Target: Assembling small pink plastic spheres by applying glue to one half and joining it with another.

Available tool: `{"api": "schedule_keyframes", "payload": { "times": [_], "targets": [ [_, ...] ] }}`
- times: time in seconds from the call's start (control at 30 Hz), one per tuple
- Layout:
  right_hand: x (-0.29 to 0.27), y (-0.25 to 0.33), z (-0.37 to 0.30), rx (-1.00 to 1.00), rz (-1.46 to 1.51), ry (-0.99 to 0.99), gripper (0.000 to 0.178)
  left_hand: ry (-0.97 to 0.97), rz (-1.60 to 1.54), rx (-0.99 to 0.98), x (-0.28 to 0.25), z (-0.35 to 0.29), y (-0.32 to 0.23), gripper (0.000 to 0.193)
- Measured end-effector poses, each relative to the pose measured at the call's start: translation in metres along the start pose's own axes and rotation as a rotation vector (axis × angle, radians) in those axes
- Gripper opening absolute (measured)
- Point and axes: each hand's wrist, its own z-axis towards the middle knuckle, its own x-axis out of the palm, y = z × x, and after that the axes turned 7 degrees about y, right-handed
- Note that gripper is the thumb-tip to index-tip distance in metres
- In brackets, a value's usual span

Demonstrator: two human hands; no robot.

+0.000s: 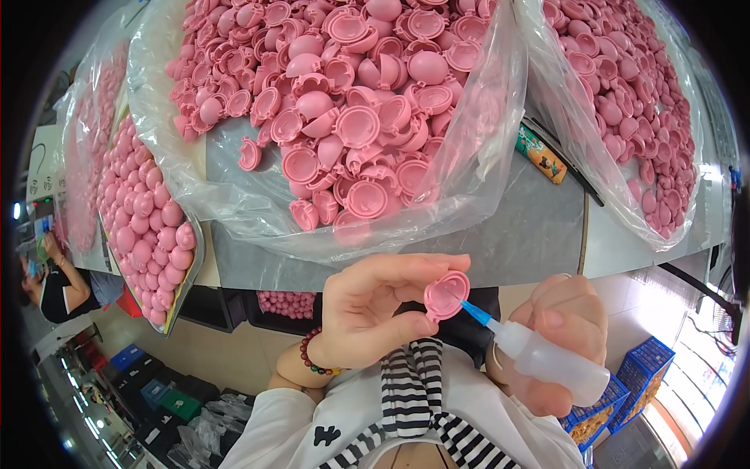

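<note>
Between the thumb and fingers of my left hand [367, 309] is a pink plastic half-shell [447, 294], its hollow side turned to the right. My right hand [566, 328] is wrapped round a translucent white squeeze bottle [553, 364] with a blue needle tip [476, 313]. The thin needle reaches into the hollow of the half-shell; whether it touches the inner wall I cannot tell. Beyond my hands, many loose pink half-shells [359, 127] lie heaped in a clear plastic bag [258, 244] spread open on the grey table [539, 227].
A second clear bag of pink half-shells [625, 117] lies at the right. A tray of closed pink balls [148, 227] stands at the left. Between the bags are a green-and-orange packet [541, 154] and a dark stick. Blue crates [644, 375] stand low right; another person [66, 285] sits far left.
</note>
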Motion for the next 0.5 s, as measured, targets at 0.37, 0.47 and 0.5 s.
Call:
{"api": "schedule_keyframes", "payload": {
  "times": [0.37,0.47,0.5],
  "targets": [
    [0.009,0.002,-0.001,0.088,-0.038,-0.124,0.059,-0.120,0.584,0.069,0.005,0.002,-0.007,0.038],
    [-0.006,-0.006,-0.006,-0.008,0.087,-0.024,0.061,-0.108,0.779,0.122,0.008,0.005,-0.010,0.037],
    [-0.009,-0.011,-0.005,-0.031,0.080,-0.074,0.059,-0.105,0.867,0.156,0.008,0.007,-0.010,0.035]
  ]
}}
